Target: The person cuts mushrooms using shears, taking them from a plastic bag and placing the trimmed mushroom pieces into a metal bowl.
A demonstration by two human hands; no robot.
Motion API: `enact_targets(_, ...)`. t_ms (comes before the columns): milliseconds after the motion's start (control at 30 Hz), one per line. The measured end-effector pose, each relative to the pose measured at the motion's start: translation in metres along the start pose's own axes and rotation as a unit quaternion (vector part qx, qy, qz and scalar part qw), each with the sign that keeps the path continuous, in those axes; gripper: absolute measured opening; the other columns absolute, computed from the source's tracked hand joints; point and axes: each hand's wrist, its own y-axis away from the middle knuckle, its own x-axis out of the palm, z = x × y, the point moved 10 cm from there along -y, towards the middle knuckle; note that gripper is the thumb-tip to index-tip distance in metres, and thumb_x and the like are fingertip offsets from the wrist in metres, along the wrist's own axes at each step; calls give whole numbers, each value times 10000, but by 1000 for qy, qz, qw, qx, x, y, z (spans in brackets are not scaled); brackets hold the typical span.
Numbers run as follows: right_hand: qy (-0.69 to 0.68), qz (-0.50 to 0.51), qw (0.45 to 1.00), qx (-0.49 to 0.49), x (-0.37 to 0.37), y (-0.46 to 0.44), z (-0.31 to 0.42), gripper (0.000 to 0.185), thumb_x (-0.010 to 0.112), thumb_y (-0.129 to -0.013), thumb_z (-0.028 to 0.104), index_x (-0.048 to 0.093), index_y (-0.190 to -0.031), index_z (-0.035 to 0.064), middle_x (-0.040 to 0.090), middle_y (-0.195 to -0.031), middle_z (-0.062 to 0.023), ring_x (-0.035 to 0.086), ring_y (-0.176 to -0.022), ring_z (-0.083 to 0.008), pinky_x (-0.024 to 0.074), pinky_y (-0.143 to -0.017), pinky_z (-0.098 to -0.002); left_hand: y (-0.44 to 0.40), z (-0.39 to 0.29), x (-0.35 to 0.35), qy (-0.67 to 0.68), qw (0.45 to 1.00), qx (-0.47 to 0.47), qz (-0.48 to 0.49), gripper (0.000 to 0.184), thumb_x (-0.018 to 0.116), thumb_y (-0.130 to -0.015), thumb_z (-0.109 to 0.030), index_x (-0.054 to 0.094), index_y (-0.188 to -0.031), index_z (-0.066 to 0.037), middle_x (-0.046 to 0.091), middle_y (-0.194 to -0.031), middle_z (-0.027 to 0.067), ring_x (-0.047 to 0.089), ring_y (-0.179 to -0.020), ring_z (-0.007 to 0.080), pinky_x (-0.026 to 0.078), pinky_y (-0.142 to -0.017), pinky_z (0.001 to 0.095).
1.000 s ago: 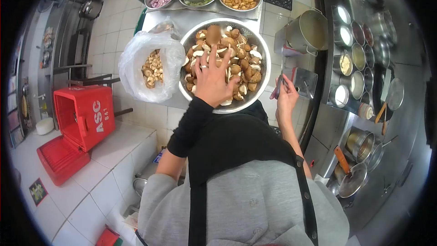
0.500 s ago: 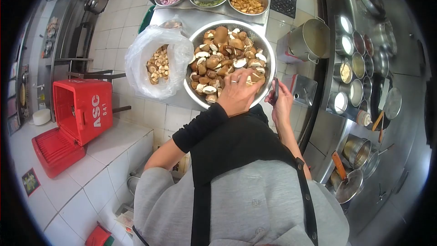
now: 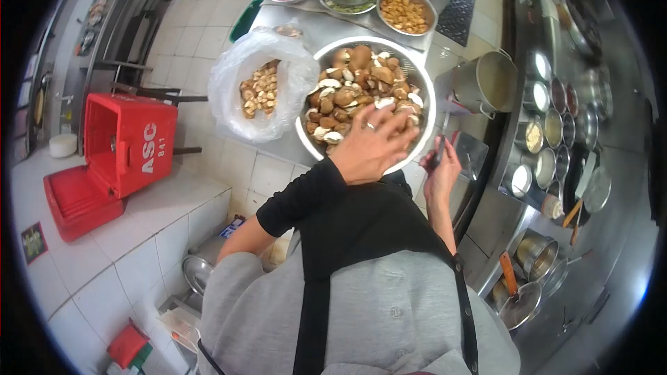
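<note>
Bright, even light is spread across the tiled floor (image 3: 201, 36).
Straight lines are bowed by the wide lens, corners lost to black; the left hand (image 3: 375, 144) is slightly blurred, and the steel counter (image 3: 615, 239) is edged by bluish glare.

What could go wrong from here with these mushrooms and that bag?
Mushrooms fill much of the colander, so the left hand might push some over its rim. The open plastic bag has soft sides and could slump, spilling the pieces inside. The right hand holds a dark object; if sharp, it might nick the other hand.
</note>
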Motion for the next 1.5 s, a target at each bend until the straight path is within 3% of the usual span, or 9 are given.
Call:
enact_targets(100,-14,-13,999,-26,-1,4,13,385,696,-1007,183,614,-1342,12,607,-721,-37,597,-586,-132,508,-489,-295,28,56,-64,87,968,-83,-221,293,618,-975,-179,686,-1237,-67,619,-1308,156,566,-1239,352,422,-1064,485)
enact_targets(233,-41,-17,998,-49,-1,-3,23,381,736,-987,201,632,-1297,5,592,-730,-18,587,-600,-117,494,-488,-288,107,150,-110,27,885,-254,-389,180,575,-923,-44,708,-1033,4,653,-1149,200,633,-1059,371,507,-950,449)
enact_targets(367,-39,26,997,-68,15,-5,38,316,722,-997,187,664,-1270,39,580,-764,7,590,-666,-105,472,-527,-278,158,289,-74,-72,871,-424,-238,257,567,-868,-3,686,-1094,21,642,-1196,266,640,-1098,421,506,-978,488)
enact_targets(533,7,70,992,-107,42,2,65,414,732,-982,134,605,-1345,-20,610,-743,-12,577,-615,-86,456,-504,-242,181,372,-26,-156,874,-449,-99,170,629,-860,-51,728,-970,33,668,-1168,283,649,-1077,456,528,-945,540)
enact_targets(867,209,299,916,-165,133,66,79,477,665,-957,-47,588,-1425,0,740,-910,-54,632,-698,-45,467,-587,-188,168,329,-45,-215,870,-440,-63,206,621,-896,-62,709,-1059,29,662,-1144,234,685,-1024,432,561,-893,517)
enact_targets(1000,301,369,848,-232,188,99,74,453,749,-892,54,670,-1338,42,704,-791,-49,619,-632,-76,488,-579,-250,164,279,-92,-13,856,-468,-219,267,649,-911,-78,715,-1134,54,709,-1142,218,721,-993,371,576,-872,442)
enact_targets(1100,394,424,769,-273,225,121,62,476,803,-842,182,702,-1294,77,683,-733,-105,623,-570,-160,510,-587,-320,178,269,-88,210,792,-482,-309,314,662,-957,-106,699,-1218,64,720,-1196,195,731,-981,277,585,-863,376)
enact_targets(1200,400,455,734,-308,252,137,51,444,796,-843,200,717,-1261,75,706,-756,-140,666,-615,-248,544,-646,-375,189,265,-57,474,647,-446,-397,342,590,-1043,-83,615,-1301,140,690,-1260,165,705,-1039,210,589,-903,349)
enact_targets(1500,423,498,693,-305,279,140,24,453,793,-843,229,719,-1261,70,731,-816,-173,669,-628,-267,557,-689,-397,201,215,-62,560,565,-383,-469,512,644,-1027,-100,478,-1416,189,686,-1224,189,701,-1047,212,589,-966,373)
